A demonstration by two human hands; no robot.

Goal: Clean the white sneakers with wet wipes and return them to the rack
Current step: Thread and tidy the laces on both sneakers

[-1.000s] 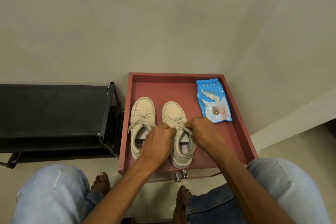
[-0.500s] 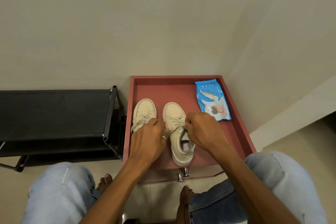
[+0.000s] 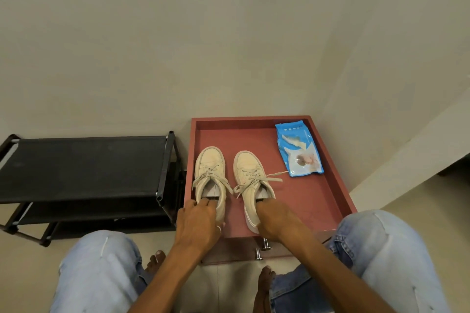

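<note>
Two off-white sneakers stand side by side, toes away from me, on the red cabinet top. My left hand grips the heel of the left sneaker, fingers reaching into its opening. My right hand grips the heel of the right sneaker the same way. Both shoes' laces lie loose; one lace trails right toward the blue wet wipes pack at the cabinet's far right corner.
A black shoe rack with fabric shelves stands left of the cabinet, against the beige wall. My knees in light jeans frame the bottom of the view, bare feet on the floor between them. Two metal knobs stick out of the cabinet's front.
Both hands left the right sneaker's laces and slid back to the heels, one hand on each shoe. The laces now hang untied. The view has tilted slightly.
</note>
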